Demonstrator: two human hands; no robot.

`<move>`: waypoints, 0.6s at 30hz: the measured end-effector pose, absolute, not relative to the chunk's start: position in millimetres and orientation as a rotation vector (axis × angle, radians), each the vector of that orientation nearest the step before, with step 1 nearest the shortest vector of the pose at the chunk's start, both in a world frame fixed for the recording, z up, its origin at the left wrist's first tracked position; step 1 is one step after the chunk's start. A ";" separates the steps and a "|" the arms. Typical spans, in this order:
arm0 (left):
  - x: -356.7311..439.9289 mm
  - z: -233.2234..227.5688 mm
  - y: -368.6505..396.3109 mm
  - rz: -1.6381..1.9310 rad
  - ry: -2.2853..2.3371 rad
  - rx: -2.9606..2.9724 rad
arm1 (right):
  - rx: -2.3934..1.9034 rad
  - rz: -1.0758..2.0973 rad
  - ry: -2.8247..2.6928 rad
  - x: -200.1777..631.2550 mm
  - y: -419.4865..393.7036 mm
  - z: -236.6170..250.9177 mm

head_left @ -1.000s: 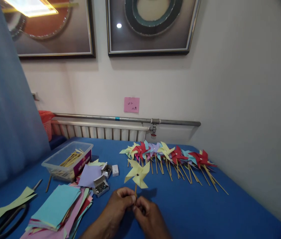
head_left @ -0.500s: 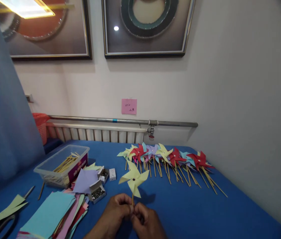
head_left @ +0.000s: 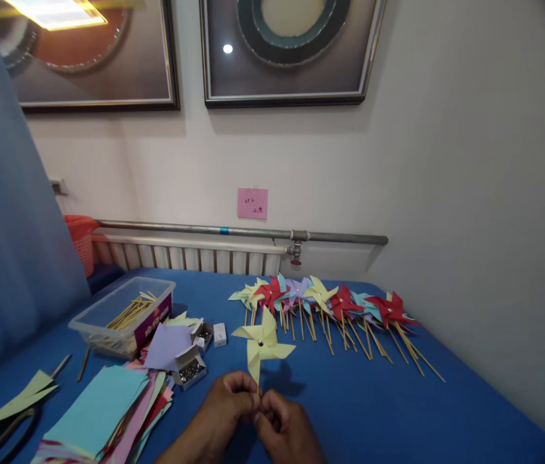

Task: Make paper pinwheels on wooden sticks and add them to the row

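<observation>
A pale yellow paper pinwheel [head_left: 261,343] stands upright on a thin wooden stick, with a dark pin at its centre. My left hand [head_left: 227,407] pinches the stick just below the blades. Close against it, my right hand [head_left: 288,425] is closed around the lower stick, most of which the fingers hide. Left of my hands lie an open box of metal pushpins [head_left: 189,368] and a second small open box [head_left: 203,335]. A stack of coloured paper [head_left: 96,409], light blue on top, sits further left.
Finished-looking pinwheels [head_left: 321,296] lie in a row at the back right. A clear plastic tub [head_left: 103,316] holds wooden sticks. Scissors [head_left: 16,432] lie partly under yellow paper strips [head_left: 6,409] at the left front. A blue curtain [head_left: 11,193] hangs at left.
The yellow pinwheel's blades have turned on the stick. Both hands keep their hold in nearly the same place; the view has shifted slightly.
</observation>
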State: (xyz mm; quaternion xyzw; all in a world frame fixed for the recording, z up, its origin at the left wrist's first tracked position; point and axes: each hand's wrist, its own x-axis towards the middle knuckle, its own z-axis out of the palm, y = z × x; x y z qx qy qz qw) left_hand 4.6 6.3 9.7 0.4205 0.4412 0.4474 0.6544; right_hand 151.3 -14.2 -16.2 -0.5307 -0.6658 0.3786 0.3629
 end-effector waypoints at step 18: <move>3.4 15.9 1.7 1.007 1.002 0.978 | -1.318 1.022 -1.656 151.1 -14.7 -18.0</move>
